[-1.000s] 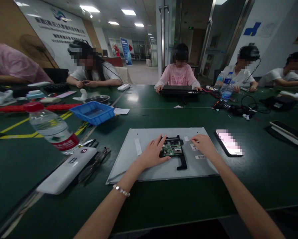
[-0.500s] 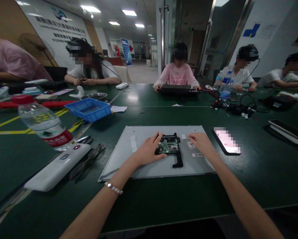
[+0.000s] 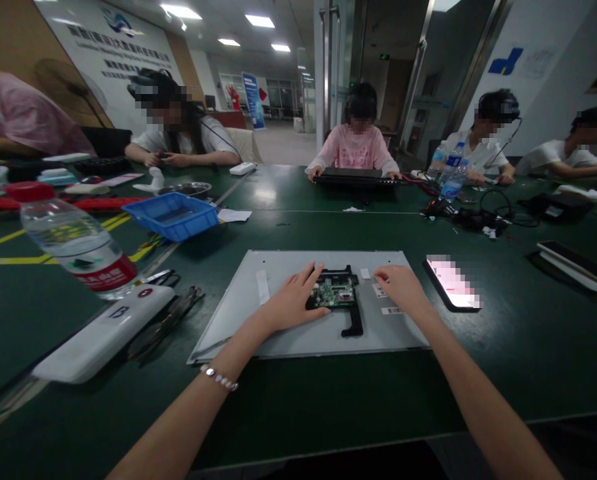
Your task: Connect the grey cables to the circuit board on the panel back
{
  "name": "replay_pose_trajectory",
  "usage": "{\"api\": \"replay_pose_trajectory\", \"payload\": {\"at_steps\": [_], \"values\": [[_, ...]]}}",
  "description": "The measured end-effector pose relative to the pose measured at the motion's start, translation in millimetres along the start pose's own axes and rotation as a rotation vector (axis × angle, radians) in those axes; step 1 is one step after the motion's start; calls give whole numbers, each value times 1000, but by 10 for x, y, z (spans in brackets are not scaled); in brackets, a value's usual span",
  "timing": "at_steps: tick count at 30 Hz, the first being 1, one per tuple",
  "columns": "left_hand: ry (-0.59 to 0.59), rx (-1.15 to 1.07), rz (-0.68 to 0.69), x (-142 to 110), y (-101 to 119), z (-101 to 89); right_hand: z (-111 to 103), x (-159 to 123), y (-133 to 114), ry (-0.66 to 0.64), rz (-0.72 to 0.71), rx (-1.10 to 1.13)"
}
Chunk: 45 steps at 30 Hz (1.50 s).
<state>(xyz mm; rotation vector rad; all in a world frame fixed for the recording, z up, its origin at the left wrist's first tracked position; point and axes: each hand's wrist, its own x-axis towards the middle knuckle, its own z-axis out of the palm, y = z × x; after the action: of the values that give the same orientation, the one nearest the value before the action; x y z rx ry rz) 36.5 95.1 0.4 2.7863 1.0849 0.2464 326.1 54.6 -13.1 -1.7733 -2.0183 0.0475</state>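
Observation:
A flat grey metal panel (image 3: 298,337) lies on the green table in front of me. On its middle sits a green circuit board (image 3: 334,293) in a black plastic bracket (image 3: 357,322). My left hand (image 3: 293,297) rests with fingers spread over the left side of the board and bracket, hiding part of both. To the right of the bracket, my right hand (image 3: 401,287) has its fingers pinched together just above the panel, near a white label (image 3: 391,311) and a small white sticker (image 3: 365,273). Whatever lies between those fingertips is too small to make out.
A lit phone (image 3: 452,283) lies right of the panel. On the left are a white power bank (image 3: 103,337), eyeglasses (image 3: 166,323), a water bottle (image 3: 78,243) and a blue tray (image 3: 173,217). Several people sit across the table, one behind a black flat device (image 3: 356,179).
Both hands keep nearly the same pose on the panel. The view has shifted slightly, so near things on the left appear a little further left.

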Motion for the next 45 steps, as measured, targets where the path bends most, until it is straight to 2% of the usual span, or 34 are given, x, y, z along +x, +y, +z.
{"api": "replay_pose_trajectory", "payload": {"at_steps": [7,16,23,30,36,39,45], "values": [[-13,6,2,7,-6,6,17,4,16,30,17,13],[-11,-4,-13,6,7,-6,52,3,45,-5,11,55],[-23,-11,-11,4,21,-16,1,-9,46,-12,16,70],[-25,-6,-5,9,13,-1,-54,91,-9,173,-55,201],[-5,16,17,9,2,25,80,491,-244,145,-159,162],[9,22,25,8,-6,39,195,671,-379,105,-158,122],[23,47,35,1,-23,76,403,705,-518,-10,-133,57]]}}
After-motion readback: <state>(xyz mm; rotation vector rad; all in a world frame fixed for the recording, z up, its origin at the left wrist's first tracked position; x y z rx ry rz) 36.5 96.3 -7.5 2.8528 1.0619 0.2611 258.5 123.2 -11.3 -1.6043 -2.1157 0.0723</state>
